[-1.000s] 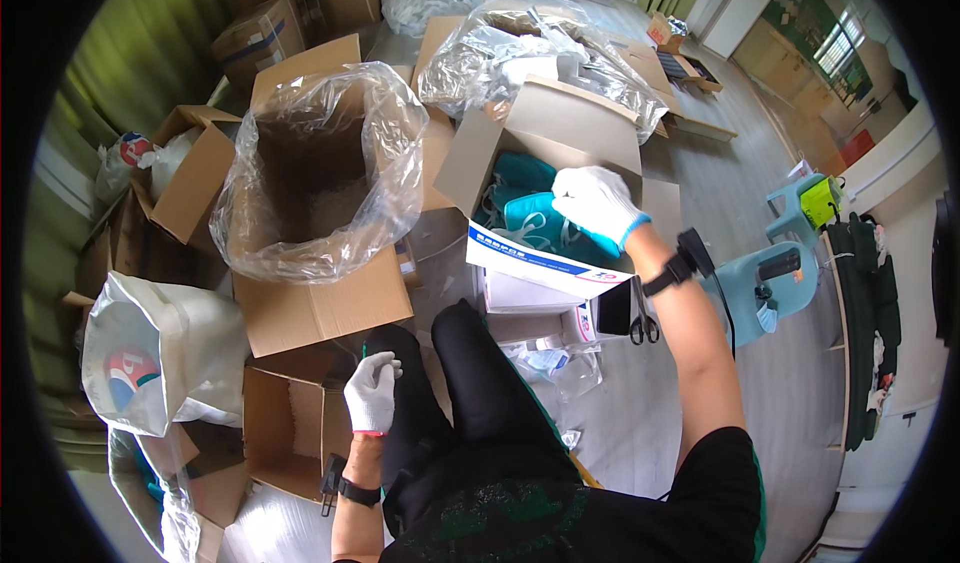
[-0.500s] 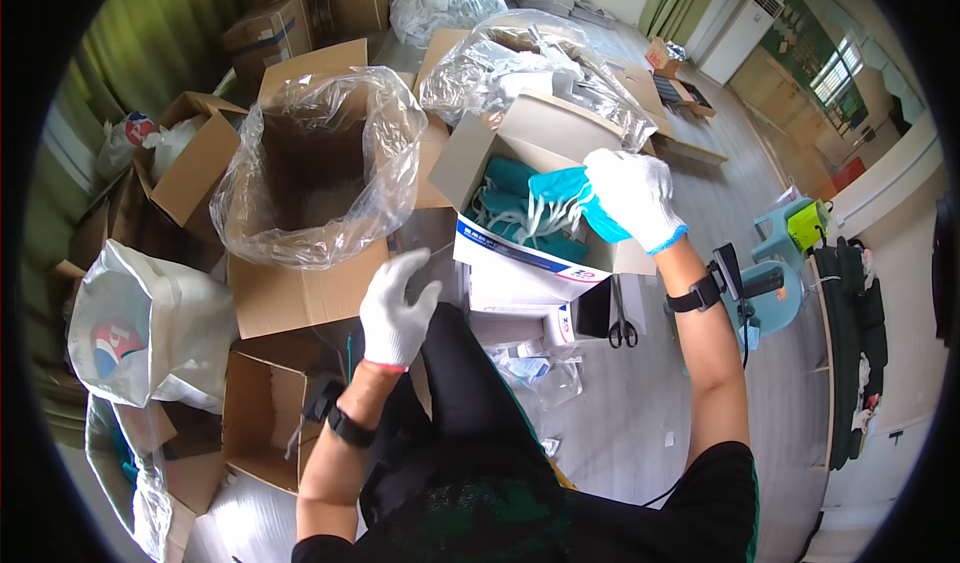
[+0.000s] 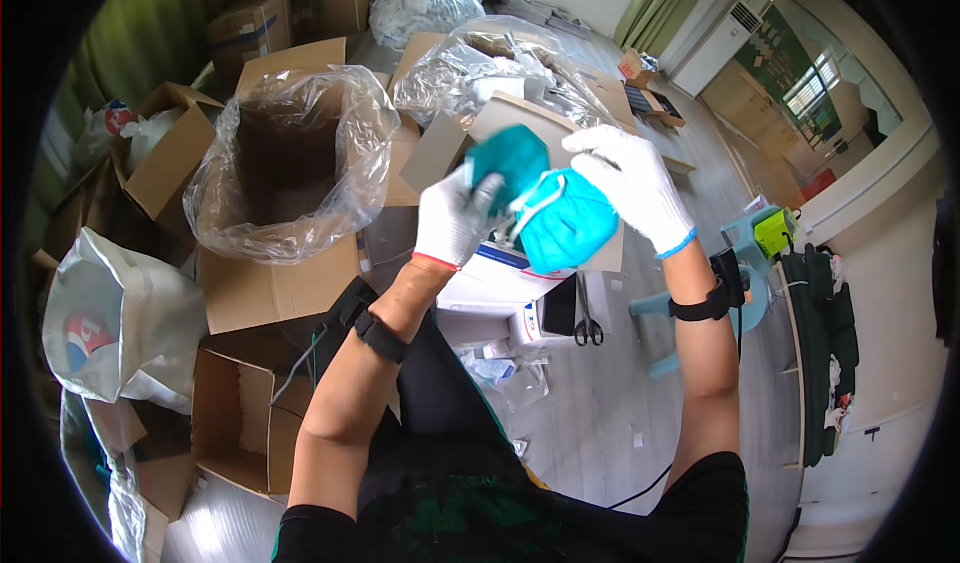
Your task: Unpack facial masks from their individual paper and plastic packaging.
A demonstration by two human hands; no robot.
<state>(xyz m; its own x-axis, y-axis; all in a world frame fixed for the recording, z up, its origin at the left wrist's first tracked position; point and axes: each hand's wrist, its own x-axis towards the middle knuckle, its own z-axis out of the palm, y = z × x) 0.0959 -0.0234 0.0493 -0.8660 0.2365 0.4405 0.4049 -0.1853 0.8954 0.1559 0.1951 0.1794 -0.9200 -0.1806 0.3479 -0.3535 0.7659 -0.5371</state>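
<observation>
Above a white-and-blue carton [image 3: 500, 281], my gloved left hand [image 3: 450, 218] is closed on a dark teal face mask [image 3: 512, 168], which is blurred by motion. White elastic straps lie beside its fingers. A brighter teal face mask [image 3: 570, 228] hangs just to the right, its upper edge against my gloved right hand [image 3: 630, 183]. That hand appears to grip the mask's edge with its lower fingers, while its upper fingers stretch to the left. The masks and hands hide most of the carton's inside.
To the left stands a large brown box [image 3: 285, 288] lined with clear plastic. A white woven sack [image 3: 150, 333] and a smaller brown box [image 3: 230, 423] are nearer. Black scissors [image 3: 588, 328] lie right of the carton, near a blue stool [image 3: 755, 298]. A plastic-covered box [image 3: 480, 73] is behind.
My left hand has come up and right to the masks and closed on one. The masks are now lifted above the carton, between both hands. The view has shifted slightly.
</observation>
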